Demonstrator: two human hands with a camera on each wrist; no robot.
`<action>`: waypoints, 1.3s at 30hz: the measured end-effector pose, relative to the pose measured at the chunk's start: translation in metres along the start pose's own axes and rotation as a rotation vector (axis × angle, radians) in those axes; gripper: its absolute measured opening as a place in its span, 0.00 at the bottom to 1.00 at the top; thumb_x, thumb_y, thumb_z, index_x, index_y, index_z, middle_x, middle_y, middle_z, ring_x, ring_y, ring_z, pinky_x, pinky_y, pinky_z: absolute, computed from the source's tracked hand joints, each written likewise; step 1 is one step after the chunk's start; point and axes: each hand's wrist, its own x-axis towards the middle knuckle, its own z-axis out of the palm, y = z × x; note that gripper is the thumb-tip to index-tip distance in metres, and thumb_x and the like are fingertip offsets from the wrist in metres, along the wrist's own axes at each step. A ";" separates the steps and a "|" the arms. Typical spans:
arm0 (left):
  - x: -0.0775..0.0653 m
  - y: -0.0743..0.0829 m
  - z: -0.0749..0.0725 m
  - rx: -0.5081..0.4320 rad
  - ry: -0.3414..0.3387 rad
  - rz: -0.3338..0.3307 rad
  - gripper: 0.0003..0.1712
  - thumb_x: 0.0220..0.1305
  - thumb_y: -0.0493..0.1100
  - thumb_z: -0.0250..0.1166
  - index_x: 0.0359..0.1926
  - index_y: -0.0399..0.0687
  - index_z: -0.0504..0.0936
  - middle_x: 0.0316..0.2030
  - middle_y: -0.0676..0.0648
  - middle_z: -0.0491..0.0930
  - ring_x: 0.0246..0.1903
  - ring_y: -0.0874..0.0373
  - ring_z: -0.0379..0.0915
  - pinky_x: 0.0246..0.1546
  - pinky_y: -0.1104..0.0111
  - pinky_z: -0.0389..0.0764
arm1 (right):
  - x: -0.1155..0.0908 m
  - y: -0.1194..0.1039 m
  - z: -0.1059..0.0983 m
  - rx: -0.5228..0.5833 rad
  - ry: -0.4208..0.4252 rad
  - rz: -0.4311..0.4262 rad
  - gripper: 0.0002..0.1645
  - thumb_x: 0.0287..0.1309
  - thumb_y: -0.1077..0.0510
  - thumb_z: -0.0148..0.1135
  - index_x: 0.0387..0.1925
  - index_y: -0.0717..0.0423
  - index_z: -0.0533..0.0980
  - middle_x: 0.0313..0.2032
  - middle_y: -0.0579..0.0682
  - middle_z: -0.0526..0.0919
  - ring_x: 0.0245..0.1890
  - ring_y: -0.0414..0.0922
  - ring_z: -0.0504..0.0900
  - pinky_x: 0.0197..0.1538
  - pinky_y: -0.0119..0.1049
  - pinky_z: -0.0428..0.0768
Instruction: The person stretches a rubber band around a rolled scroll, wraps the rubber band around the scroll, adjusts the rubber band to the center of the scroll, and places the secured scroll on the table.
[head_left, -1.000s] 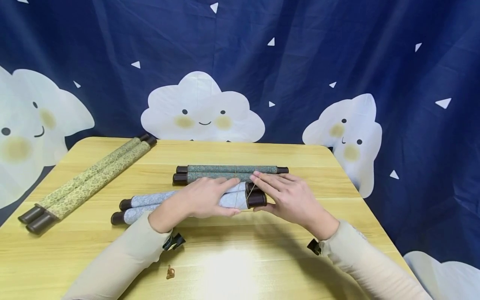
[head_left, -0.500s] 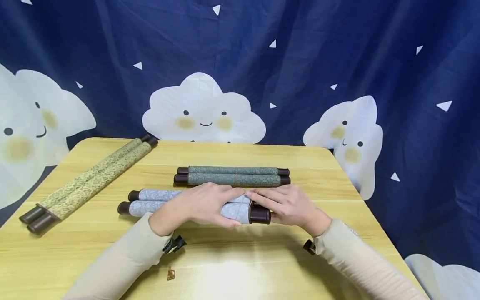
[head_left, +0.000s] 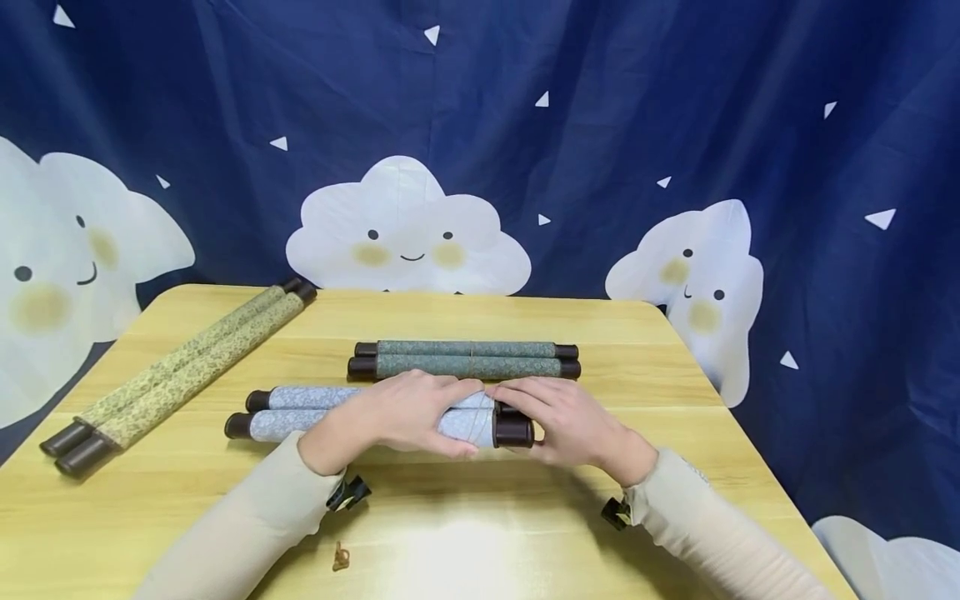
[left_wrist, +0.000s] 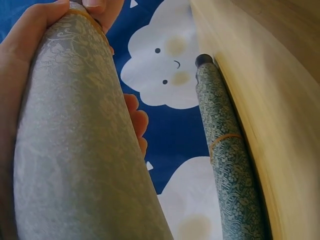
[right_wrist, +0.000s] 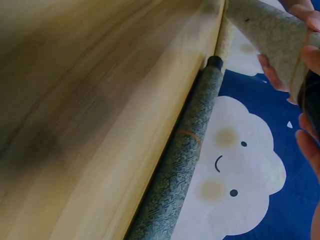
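A light blue double-rolled scroll (head_left: 288, 425) with dark end knobs is held above the table in both hands. My left hand (head_left: 408, 408) grips it near its right end, fingers over the far side and thumb at the near side. A thin rubber band (right_wrist: 298, 65) runs round the scroll close to the right knobs. At that end, my right hand (head_left: 573, 417) pinches the band and scroll edge, its fingertips beside the left fingers. The right thumb is partly hidden behind the dark knob (head_left: 514, 431).
Behind the hands lies a green double scroll (head_left: 427, 367) with a band round its middle. A yellow patterned double scroll (head_left: 202, 358) lies slantwise at the left. Loose brown rubber bands (head_left: 341, 556) rest near the front of the wooden table (head_left: 420, 517).
The right hand has drawn in towards the left hand, and the band that was stretched out past the knobs now sits against the scroll. The scroll has come slightly nearer.
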 end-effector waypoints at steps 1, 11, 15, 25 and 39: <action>0.000 0.000 0.001 0.000 0.000 -0.001 0.52 0.45 0.81 0.39 0.63 0.54 0.59 0.50 0.47 0.74 0.35 0.57 0.76 0.35 0.67 0.77 | 0.000 0.000 -0.001 0.003 -0.025 0.013 0.42 0.38 0.45 0.67 0.57 0.56 0.68 0.50 0.47 0.74 0.48 0.42 0.74 0.50 0.36 0.73; 0.002 -0.004 0.007 0.011 0.036 0.001 0.47 0.46 0.77 0.48 0.62 0.56 0.61 0.43 0.51 0.76 0.23 0.65 0.69 0.22 0.74 0.73 | 0.004 -0.003 -0.009 0.176 -0.185 0.192 0.45 0.39 0.33 0.64 0.59 0.47 0.64 0.55 0.40 0.65 0.52 0.38 0.68 0.51 0.34 0.71; 0.002 -0.006 0.009 0.011 0.030 -0.040 0.49 0.46 0.78 0.46 0.63 0.54 0.59 0.49 0.48 0.74 0.28 0.61 0.73 0.30 0.69 0.76 | 0.003 -0.002 -0.007 0.251 -0.148 0.272 0.45 0.38 0.33 0.64 0.59 0.44 0.63 0.56 0.39 0.65 0.54 0.37 0.66 0.54 0.35 0.68; 0.007 -0.009 0.015 0.070 0.083 -0.139 0.51 0.46 0.80 0.41 0.65 0.55 0.56 0.50 0.46 0.73 0.32 0.56 0.75 0.33 0.65 0.77 | 0.002 -0.009 0.015 0.457 0.122 0.671 0.23 0.60 0.49 0.52 0.57 0.45 0.66 0.53 0.41 0.69 0.49 0.38 0.70 0.48 0.36 0.72; 0.013 -0.007 0.029 0.121 0.188 -0.190 0.52 0.43 0.81 0.45 0.62 0.54 0.60 0.44 0.44 0.75 0.29 0.53 0.75 0.24 0.64 0.77 | 0.028 -0.022 0.018 0.622 0.187 1.105 0.23 0.60 0.39 0.46 0.51 0.44 0.69 0.49 0.46 0.73 0.47 0.43 0.72 0.48 0.44 0.71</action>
